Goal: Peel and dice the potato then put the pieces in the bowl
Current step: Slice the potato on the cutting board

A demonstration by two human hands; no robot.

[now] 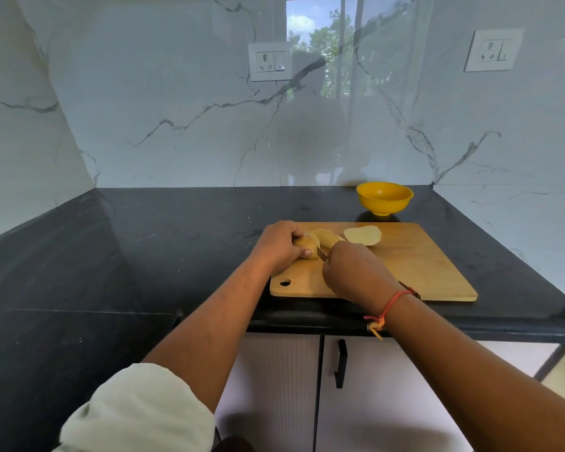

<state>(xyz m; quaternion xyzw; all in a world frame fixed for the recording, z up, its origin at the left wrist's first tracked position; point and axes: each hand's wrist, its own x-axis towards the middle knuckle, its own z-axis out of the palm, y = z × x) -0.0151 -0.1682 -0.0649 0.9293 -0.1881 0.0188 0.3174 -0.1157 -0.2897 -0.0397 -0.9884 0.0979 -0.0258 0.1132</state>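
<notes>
The peeled pale-yellow potato piece lies toward the ten o'clock corner of the rectangular light wooden cutting board. The left hand curls over its left end, thumb against the near side, pinning it down. The right hand, reaching in from five o'clock, is closed round a steel-bladed knife. The handle is hidden under the fist, and only a short length of blade shows, set against the potato just beside the left thumb. A flat-cut potato half rests pale face up at three o'clock of the held piece. The small round yellow plastic bowl stands on the black stone counter just past the board's far edge, at twelve o'clock, with no pieces showing in it.

The skin looks to be off, so the step in hand is likely slicing toward a dice. To do it well, the person should draw the thumb back behind the knuckles, since it sits close to the edge. Each cut should go straight down to the wood at even spacing, with the slices kept together for cross-cutting. A rounded piece may roll, so flat side down is safer
</notes>
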